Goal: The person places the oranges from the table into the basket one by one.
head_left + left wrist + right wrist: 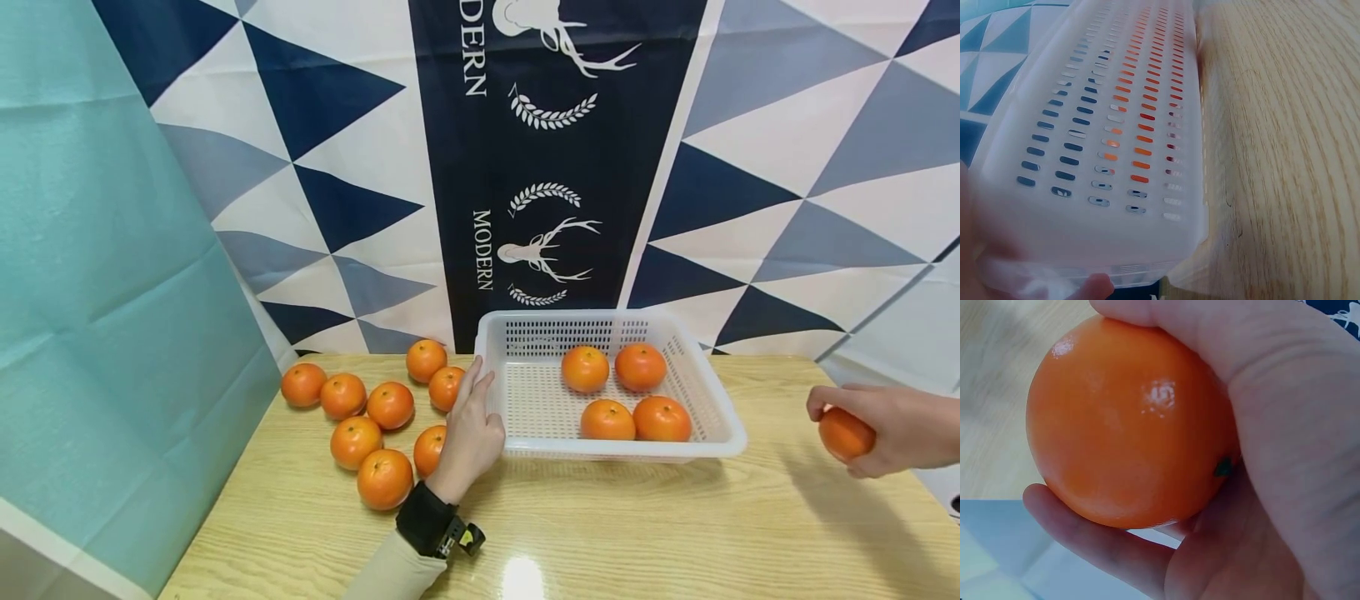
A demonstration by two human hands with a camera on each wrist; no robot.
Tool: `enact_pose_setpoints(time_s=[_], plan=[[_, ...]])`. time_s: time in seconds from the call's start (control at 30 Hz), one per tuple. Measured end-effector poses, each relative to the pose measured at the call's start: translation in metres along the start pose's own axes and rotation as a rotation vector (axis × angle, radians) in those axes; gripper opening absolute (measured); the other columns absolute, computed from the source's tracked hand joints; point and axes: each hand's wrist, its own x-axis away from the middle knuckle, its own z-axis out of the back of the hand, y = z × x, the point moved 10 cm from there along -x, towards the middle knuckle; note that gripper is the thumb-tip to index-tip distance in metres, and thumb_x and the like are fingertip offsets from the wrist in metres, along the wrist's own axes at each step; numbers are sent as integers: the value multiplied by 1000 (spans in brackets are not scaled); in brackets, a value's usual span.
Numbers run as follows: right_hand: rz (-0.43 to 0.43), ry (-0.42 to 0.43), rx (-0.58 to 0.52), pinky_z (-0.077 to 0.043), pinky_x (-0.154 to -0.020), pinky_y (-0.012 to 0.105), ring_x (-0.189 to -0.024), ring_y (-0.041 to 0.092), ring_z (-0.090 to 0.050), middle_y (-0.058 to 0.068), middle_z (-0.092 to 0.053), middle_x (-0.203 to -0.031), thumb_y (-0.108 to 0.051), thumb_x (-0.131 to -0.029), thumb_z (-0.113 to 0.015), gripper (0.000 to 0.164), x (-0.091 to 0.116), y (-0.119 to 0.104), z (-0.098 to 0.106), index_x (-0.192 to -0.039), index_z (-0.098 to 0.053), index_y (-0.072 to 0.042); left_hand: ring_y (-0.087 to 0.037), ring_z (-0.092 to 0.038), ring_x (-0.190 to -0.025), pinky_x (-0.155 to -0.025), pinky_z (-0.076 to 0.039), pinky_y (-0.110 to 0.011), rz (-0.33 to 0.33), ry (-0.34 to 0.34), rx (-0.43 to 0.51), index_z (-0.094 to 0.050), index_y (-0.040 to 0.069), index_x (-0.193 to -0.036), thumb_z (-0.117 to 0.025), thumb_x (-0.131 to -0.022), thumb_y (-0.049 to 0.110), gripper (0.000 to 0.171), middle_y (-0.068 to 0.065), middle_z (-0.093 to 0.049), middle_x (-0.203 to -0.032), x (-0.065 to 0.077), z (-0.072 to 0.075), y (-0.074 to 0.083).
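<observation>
Right hand (892, 427): orange (845, 435) is grasped, held well right of the basket (615, 448) | Left hand (472, 429): laid at basket's left rim; whether it is clasped cannot be told | Handling: fruit best cupped softly, basket best steadied untilted

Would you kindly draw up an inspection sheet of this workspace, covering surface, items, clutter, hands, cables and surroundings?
Surface: wood-grain table, with a patch of glare toward the front.
Job's things: white basket, upright, holding four oranges; eight loose oranges visible to its left.
Clutter: nothing seen.
Left hand: at the basket's left rim; whether it grips is unclear.
Right hand: holds one orange, right of the basket.
Cables: nothing seen.
Surroundings: patterned backdrop behind, blue-green sheet at left.
</observation>
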Motion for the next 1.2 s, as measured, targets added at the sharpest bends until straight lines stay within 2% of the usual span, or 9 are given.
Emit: enact_pose_setpoints(time_s=[0.17, 0.33, 0.5, 0.83, 1.0, 1.2], plan=[[-29, -58, -24, -44, -66, 21, -77, -2, -44, -2, -59, -100, -19, -78, -97, 57, -13, -11, 5, -118, -57, -15, -45, -42, -167, -137, -37, -66, 15, -11, 3, -56, -8, -160, -51, -94, -2, 66, -17, -33, -186, 0, -1, -1], [-10, -34, -14, -45, -66, 21, -77, 2, -49, -1, -60, -102, -19, -76, -98, 58, -25, -28, 17, -119, -59, -16, -44, -42, -168, -137, -37, -65, 20, -15, 10, -55, -7, -160, -51, -94, -2, 67, -17, -32, -186, 1, -1, -1], [-24, -53, -16, -47, -66, 21, -81, 12, -55, 0, -61, -104, -19, -76, -98, 59, -40, -42, 27, -121, -60, -17, -45, -42, -168, -137, -37, -66, 21, -12, 12, -56, -7, -160, -52, -93, -3, 67, -17, -32, -186, 1, 0, -1], [32, -27, 14, -50, -68, 20, -85, 9, -58, -2, -64, -110, -22, -74, -100, 62, -68, -76, 46, -124, -64, -21, -44, -42, -168, -137, -37, -65, 33, -20, 5, -55, -6, -161, -52, -96, -2, 66, -16, -31, -186, 0, -2, -3], [42, -63, 21, -52, -70, 20, -92, 14, -60, 0, -66, -113, -23, -76, -100, 61, -84, -93, 52, -126, -64, -22, -43, -42, -168, -137, -37, -65, 33, -19, 6, -55, -6, -161, -53, -95, -2, 66, -16, -31, -186, 1, -2, -3], [58, -97, 32, -53, -71, 24, -90, 16, -61, 2, -65, -112, -22, -77, -99, 61, -99, -110, 57, -127, -63, -23, -44, -42, -168, -137, -36, -65, 28, -17, 1, -55, -6, -161, -53, -95, -2, 66, -16, -32, -186, 0, -1, -3]])
